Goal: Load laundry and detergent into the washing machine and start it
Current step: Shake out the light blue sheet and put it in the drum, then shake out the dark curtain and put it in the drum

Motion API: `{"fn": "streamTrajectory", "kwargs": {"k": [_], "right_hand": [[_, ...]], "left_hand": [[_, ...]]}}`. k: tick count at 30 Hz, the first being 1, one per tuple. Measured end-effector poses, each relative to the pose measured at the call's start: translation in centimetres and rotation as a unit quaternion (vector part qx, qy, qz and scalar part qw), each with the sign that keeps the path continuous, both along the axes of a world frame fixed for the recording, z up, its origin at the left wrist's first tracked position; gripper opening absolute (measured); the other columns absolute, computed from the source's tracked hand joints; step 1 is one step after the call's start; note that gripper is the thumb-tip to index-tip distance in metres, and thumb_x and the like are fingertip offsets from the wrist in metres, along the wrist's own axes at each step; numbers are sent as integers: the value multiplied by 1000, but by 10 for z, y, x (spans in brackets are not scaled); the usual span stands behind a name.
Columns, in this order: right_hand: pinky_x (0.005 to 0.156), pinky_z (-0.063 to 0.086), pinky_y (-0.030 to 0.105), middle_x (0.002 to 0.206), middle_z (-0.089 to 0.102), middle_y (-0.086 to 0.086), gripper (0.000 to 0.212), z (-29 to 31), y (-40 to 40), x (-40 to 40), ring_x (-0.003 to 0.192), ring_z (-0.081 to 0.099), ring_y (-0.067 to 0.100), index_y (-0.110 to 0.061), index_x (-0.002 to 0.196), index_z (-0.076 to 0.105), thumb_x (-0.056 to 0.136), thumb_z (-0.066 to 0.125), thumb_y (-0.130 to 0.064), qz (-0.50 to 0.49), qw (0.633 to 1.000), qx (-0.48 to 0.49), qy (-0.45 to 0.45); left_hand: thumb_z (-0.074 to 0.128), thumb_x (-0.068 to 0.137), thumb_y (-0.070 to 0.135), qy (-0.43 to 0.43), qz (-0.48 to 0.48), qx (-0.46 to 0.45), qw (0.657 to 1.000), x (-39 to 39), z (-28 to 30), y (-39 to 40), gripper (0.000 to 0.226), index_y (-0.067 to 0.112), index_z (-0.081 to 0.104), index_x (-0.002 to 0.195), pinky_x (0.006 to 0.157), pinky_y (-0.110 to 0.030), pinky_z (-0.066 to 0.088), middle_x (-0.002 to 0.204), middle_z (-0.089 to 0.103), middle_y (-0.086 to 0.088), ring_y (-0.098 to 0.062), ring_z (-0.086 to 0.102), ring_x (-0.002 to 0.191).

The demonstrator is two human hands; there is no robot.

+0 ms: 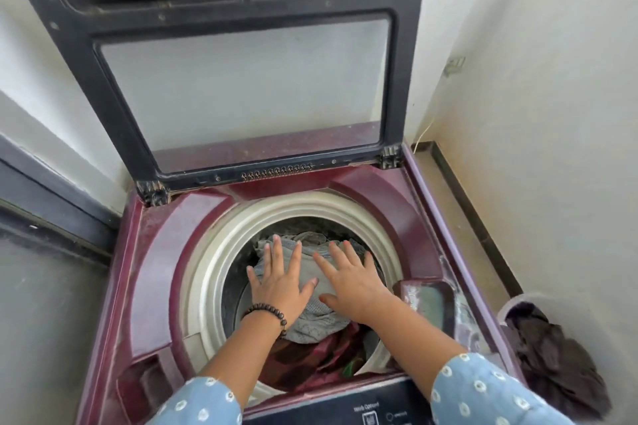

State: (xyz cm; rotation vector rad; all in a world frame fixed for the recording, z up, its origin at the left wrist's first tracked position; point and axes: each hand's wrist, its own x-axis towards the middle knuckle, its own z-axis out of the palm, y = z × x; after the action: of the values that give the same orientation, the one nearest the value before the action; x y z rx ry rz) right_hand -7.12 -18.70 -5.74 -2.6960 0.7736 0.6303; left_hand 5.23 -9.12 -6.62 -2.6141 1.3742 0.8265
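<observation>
Dark red washing machine (162,272), tucked in a corner between pale walls. Big black lid (221,79) tipped all the way up and back, most likely to leave the round hole wide open for loading. Cream ring (214,252) round the drum mouth. Black button panel (345,407) at the near edge, not touched yet, so probably no start so far.

Laundry (310,321) down in the drum: a grey cloth on top, a dark red one under it near the front. Seems a good way full. Pale basket (507,310) on the floor just beside the machine on the right, with a dark cloth (559,359) hanging in it. Maybe more to load from there. No soap bottle or box anywhere in view.

Both arms reaching in, blue dotted sleeves (483,386) near the camera. Left hand (279,290) with a dark bead bracelet (266,312) at the wrist, lying flat on the grey cloth. Right hand (352,283) flat beside it, on the same cloth. Looks like pushing the pile down to make room and keep it below the ring.

Fingers (276,252) spread wide and straight on both hands, palms down. Not gripping, not pinching, not holding a thing, only pressing on the cloth. Thumbs pointing toward each other, close but apart.
</observation>
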Motion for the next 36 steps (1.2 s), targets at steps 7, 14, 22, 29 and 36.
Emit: {"fn": "streamTrajectory", "kwargs": {"k": [7,14,22,29,36], "right_hand": [[116,-5,62,163,-11,11,76,39,6,-34,149,-18,33,-23,156,-5,99,39,-50,-11,991,-107,-83],[115,-7,64,163,-16,11,74,61,-11,-93,147,-22,35,-27,155,-6,99,33,-55,-68,978,-153,-124],[115,-9,63,162,-17,8,73,75,-46,-194,147,-24,33,-30,155,-10,98,24,-61,-154,968,-135,-144],[117,-9,61,163,-16,8,69,69,-76,-305,147,-24,31,-30,155,-3,98,22,-60,-243,948,-131,-161],[116,-5,61,163,-14,9,74,44,-95,-411,148,-19,32,-30,155,-4,97,30,-61,-324,927,-132,-136]], "left_hand": [[19,97,65,-111,-32,-29,993,-32,41,2,77,29,-23,151,115,-59,-11,144,-45,-6,-25,-36,141],[19,97,64,-129,-53,-59,989,-81,71,-16,76,29,-20,152,115,-60,-12,144,-45,-4,-22,-39,137],[22,99,61,-131,-112,-99,980,-175,102,-73,75,30,-21,152,115,-58,-14,145,-46,-3,-25,-34,144],[23,100,58,-136,-200,-93,966,-290,97,-126,73,30,-19,153,116,-58,-12,156,-36,-8,-25,-34,144],[19,100,59,-138,-271,-68,950,-383,76,-153,72,28,-21,152,116,-57,-11,156,-36,-9,-26,-29,146]]}}
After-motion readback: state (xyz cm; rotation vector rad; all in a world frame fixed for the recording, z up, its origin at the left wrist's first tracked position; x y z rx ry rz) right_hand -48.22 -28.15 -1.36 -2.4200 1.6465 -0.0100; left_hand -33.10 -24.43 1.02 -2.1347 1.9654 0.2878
